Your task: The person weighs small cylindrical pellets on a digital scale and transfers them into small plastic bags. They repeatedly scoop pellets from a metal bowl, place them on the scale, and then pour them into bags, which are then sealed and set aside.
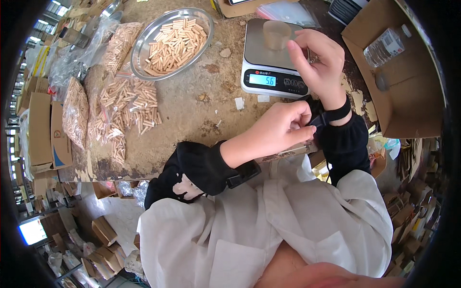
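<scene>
My left hand [278, 126] reaches across my body, its thumb and fingers closed on the black wrist strap [331, 115] around my right wrist. My right hand [321, 60] is raised over the right side of a digital kitchen scale [254, 53], fingers loosely curved, with the thumb apart and nothing seen in them. Close to its fingertips, a small translucent cup [277, 35] stands on the scale's metal plate. The scale's display is lit. Black sleeves cover both forearms, and another black strap [243, 174] sits on my left one.
A round metal tray [136, 60] holds many short wooden dowels. Left of it lie clear bags of dowels [75, 113]. An open cardboard box [413, 115] on the right contains a plastic bottle [384, 47]. Flat plastic bags [288, 13] lie behind the scale.
</scene>
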### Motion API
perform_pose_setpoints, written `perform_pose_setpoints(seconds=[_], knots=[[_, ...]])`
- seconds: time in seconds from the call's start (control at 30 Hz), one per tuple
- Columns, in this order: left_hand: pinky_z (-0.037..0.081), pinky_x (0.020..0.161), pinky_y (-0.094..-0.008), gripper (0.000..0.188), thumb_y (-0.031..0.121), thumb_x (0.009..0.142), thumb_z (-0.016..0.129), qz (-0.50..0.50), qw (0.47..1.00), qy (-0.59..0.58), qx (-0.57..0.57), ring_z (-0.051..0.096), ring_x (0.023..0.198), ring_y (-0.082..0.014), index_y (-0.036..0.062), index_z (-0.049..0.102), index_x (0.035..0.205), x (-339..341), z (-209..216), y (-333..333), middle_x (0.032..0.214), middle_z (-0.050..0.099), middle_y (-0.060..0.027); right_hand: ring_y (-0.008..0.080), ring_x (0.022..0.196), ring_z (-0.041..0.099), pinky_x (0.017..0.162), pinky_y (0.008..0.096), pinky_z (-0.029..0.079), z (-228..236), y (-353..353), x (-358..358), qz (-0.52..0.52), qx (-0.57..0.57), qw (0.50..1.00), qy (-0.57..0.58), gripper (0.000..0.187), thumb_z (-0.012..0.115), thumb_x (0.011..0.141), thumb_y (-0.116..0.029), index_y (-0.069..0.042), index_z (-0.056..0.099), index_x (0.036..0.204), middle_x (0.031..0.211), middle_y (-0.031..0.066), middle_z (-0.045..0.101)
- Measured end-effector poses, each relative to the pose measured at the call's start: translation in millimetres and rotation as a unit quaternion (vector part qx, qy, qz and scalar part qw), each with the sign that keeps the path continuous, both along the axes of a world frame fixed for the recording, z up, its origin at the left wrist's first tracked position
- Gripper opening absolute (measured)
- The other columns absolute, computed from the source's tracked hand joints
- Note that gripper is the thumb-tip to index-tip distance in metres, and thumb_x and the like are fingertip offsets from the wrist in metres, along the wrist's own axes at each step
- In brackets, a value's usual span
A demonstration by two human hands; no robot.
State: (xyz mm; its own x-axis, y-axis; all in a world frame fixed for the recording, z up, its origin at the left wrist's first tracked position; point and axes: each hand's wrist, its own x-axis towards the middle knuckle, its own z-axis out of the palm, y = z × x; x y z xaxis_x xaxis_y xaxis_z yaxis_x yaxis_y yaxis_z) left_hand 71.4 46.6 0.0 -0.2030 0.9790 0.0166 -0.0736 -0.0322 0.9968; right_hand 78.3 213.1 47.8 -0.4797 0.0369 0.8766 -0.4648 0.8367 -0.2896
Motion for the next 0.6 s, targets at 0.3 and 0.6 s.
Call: perform_pose_setpoints(seconds=[0.3,0.6], knots=[[0.036,0.049,-0.0192,0.016,0.013,0.089,0.072,0.188,0.948,0.253,0.041,0.048,0.053,-0.0005,0.0047,0.058,0.089,-34,26,-19,0.063,0.058,0.0042,0.0181,0.068,0.062,0.066,0.0280,0.050,0,11,-2,-0.008,-0.041,0.991,-0.125,0.013,0.069,0.084,-0.013,-0.003,0.066,0.092,0.076,0.0064,0.063],[0.046,0.061,-0.0261,0.019,0.020,0.090,0.067,0.455,0.762,0.460,-0.038,0.062,0.067,-0.0125,0.0013,0.068,0.095,-205,98,-106,0.074,0.067,-0.0068,0.0371,0.129,0.045,0.109,0.0417,0.035,-26,51,-18,0.026,0.014,0.926,-0.375,0.091,0.078,0.079,-0.025,-0.009,0.026,0.151,0.136,0.0227,0.050]])
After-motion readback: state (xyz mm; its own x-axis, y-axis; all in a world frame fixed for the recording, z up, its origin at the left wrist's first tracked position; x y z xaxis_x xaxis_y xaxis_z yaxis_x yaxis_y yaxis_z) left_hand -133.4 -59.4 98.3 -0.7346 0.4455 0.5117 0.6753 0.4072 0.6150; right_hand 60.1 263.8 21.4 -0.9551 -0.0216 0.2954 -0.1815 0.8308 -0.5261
